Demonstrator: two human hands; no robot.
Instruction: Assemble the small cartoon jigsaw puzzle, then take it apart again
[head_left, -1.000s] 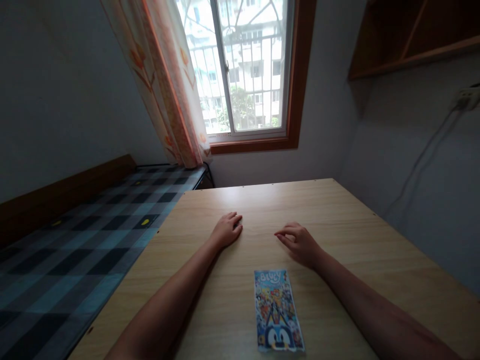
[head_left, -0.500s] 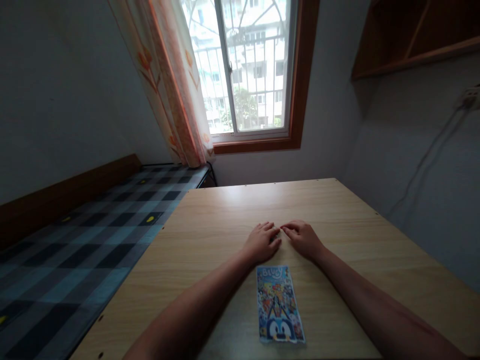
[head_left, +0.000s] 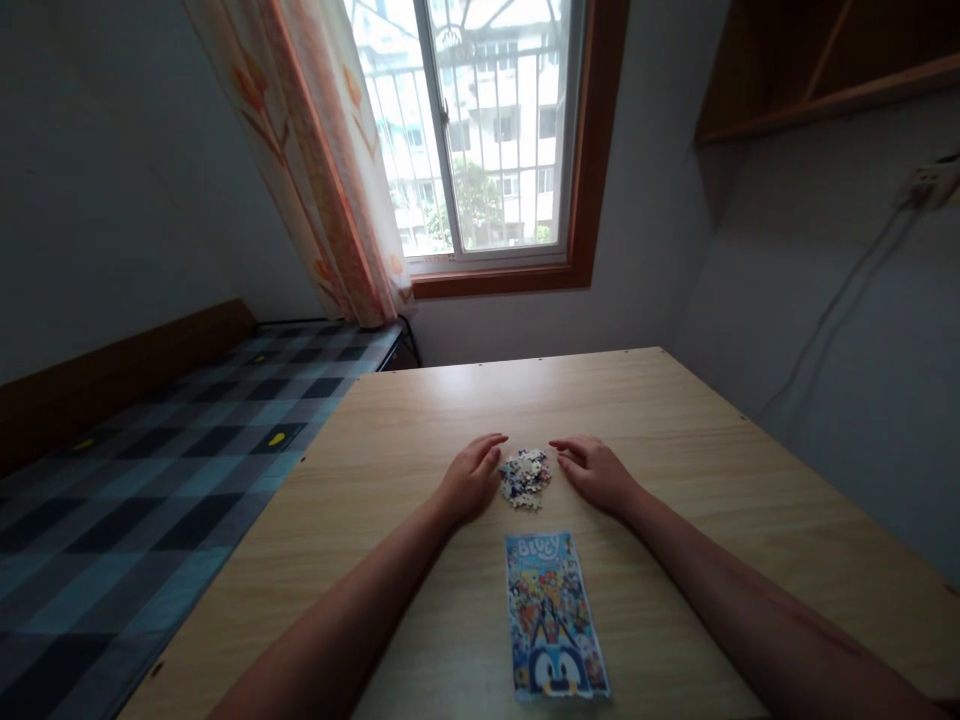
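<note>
A small heap of jigsaw puzzle pieces [head_left: 526, 477], mostly white with some dark blue, lies on the wooden table [head_left: 420, 430]. My left hand [head_left: 472, 477] rests at the left side of the heap, fingers stretched forward, holding nothing. On the other side, my right hand [head_left: 592, 472] lies with its fingers extended toward the pieces and nothing in it. Nearer to me, between my forearms, a flat colourful Bluey packet [head_left: 556, 615] with a blue cartoon dog on it lies on the table.
Left of the table stands a bed with a checked cover [head_left: 157, 470]. Behind are a window [head_left: 487, 150] and a flowered curtain [head_left: 322, 180]. A wooden shelf [head_left: 832, 100] hangs on the right wall, above a socket [head_left: 934, 187] with a cable.
My left hand has moved left, off the spot where the puzzle pieces lie, and the heap now shows between my hands. The view has shifted slightly.
</note>
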